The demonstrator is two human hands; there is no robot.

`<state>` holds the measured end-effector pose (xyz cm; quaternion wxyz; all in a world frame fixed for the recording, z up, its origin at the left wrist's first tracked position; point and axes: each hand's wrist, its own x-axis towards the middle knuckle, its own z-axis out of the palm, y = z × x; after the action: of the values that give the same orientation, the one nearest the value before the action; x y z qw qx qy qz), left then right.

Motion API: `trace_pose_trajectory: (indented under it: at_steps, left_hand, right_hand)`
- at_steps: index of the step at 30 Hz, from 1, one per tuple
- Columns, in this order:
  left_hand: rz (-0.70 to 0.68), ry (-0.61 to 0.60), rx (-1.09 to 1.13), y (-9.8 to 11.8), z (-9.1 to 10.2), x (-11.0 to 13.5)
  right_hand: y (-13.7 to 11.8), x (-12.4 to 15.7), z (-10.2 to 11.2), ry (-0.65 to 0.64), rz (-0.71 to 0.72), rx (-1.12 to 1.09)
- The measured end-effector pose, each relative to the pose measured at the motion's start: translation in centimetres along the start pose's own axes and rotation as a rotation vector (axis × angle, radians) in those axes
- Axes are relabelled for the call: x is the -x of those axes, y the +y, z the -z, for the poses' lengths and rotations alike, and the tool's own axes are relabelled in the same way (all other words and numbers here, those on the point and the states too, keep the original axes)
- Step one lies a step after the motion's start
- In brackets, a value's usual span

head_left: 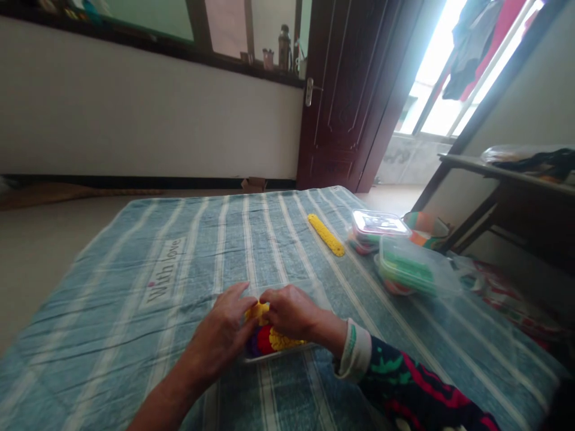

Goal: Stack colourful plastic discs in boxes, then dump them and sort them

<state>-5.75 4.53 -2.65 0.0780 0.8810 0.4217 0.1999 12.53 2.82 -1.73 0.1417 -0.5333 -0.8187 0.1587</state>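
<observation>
Both hands are over a shallow clear plastic box (269, 358) on the striped cloth. Between them is a small yellow crocheted piece (257, 312), partly hidden by fingers. My left hand (227, 323) holds its left side between thumb and fingers. On the other side, my right hand (290, 308) is curled, its thumb and fingertips pinching the same piece. Below them in the box lie a red crocheted piece (265, 340), a purple one (252, 346) and a frilled yellow one (285, 341). What lies under my right palm is hidden.
A long yellow crocheted strip (326, 235) lies farther back on the striped cloth (188, 323). To the right stand a lidded clear box (380, 222) and an open-lidded box with green contents (406, 269). A dark shelf (507, 173) stands at the far right, near a door (341, 90).
</observation>
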Motion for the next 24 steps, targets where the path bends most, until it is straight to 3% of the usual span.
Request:
trace_pose_trajectory:
  at_steps: [10, 17, 21, 24]
  left_hand:
    - [0.227, -0.1, 0.074, 1.3, 0.2, -0.9]
    - [0.245, -0.071, 0.106, 1.7, -0.3, -1.0]
    - [0.261, -0.077, 0.063, 2.4, 0.2, -1.0]
    - [0.272, -0.07, 0.032, 2.8, 0.3, -1.0]
  right_hand:
    - [0.1, -0.2, -0.3, 0.029, 0.041, -0.053]
    - [-0.1, -0.1, -0.5, 0.03, 0.022, -0.018]
    - [0.1, 1.1, 1.4, 0.159, 0.06, -0.025]
    - [2.5, 1.6, 4.2, 0.344, -0.056, 0.052]
